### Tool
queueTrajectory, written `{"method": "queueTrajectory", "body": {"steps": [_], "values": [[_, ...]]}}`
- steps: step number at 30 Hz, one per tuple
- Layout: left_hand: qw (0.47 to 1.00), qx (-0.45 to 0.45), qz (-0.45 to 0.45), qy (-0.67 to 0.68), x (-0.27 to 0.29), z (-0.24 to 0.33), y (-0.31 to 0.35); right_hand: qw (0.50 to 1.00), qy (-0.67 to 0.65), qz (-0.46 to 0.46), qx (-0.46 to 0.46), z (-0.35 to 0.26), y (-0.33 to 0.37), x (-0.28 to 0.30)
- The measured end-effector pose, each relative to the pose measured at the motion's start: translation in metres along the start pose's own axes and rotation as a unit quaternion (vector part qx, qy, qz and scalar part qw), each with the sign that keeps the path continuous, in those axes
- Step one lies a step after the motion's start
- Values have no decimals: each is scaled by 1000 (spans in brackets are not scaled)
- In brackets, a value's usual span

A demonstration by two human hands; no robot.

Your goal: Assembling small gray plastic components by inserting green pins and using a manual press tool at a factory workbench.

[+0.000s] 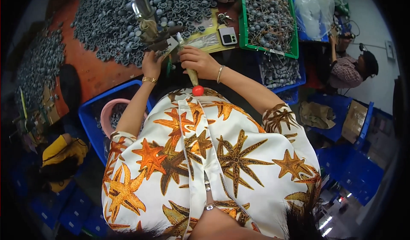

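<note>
My right hand (199, 62) is wrapped round a tan handle (193, 76) with a bright metal upper end and a red ball knob (197, 90) at its near end. It looks like the lever of the small bench press (149, 29) in front of me, whose top is a shiny metal cylinder. Just left of it, my left hand (152, 65) is closed, fingertips against the press's dark lower part. Whatever those fingers pinch is too small and hidden to make out. Beyond the press, a heap of small grey ring-shaped and round parts (106, 22) covers the red table (92, 67).
Right of the press lie a phone (227, 36), keys (224, 18) and a yellow-edged sheet (211, 39). A green crate (294, 31) holds grey parts with wires. By my left forearm, a pink tub (106, 112) sits in a blue crate (87, 116). Other people work at far right and left.
</note>
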State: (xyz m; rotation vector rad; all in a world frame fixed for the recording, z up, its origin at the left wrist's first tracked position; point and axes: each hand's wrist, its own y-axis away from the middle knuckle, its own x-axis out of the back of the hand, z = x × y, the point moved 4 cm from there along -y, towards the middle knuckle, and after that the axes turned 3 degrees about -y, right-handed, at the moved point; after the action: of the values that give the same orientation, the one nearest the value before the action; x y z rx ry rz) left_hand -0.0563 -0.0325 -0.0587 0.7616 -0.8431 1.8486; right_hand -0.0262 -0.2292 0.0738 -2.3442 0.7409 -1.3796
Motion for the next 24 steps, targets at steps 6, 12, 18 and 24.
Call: {"method": "queueTrajectory", "body": {"steps": [6,12,18,24], "values": [[952,96,-260,127,27,15,23,909,-193,283,-237,45,-14,78],[726,316,-226,568,89,24,38,659,-102,512,-542,190,141,143],[738,348,383,434,234,-166,2,592,-61,522,-611,241,210,197],[727,409,236,499,168,-213,40,527,-182,497,-665,270,182,204]]}}
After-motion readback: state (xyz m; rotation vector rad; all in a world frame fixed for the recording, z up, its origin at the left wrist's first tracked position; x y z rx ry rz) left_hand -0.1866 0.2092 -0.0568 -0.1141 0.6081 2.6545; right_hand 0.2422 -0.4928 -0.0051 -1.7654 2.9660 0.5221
